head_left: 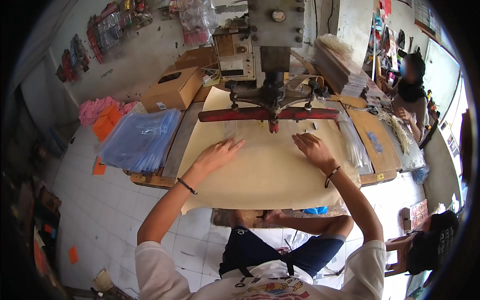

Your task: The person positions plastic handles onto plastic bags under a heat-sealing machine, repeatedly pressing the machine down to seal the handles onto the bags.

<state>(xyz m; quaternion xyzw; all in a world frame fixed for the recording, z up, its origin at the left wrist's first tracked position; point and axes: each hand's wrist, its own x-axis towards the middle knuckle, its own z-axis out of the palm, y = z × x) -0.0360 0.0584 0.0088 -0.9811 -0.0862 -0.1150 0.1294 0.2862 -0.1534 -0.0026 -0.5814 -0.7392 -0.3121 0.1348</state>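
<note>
A faint clear plastic sheet [265,142] lies on the tan paper [265,185] between my two hands, below a press with a long red bar [240,114]. My left hand [219,154] is at the sheet's left side, palm down, its fingers stretched toward the middle. At the right side my right hand [313,150] rests with its fingers reaching forward and slightly bent. Both hands seem to touch the sheet; no grip on it shows. The press's black bracket [274,97] is above and beyond my fingers. Small metal pieces [311,127] sit near my right hand.
Blue-tinted clear plastic sheets [142,137] are stacked at left, by a cardboard box [172,87]. Clear plastic strips [352,140] lie at right, near a wooden board [372,137]. Packed stacks [340,70] stand behind. One person [412,95] is at right, another lower right.
</note>
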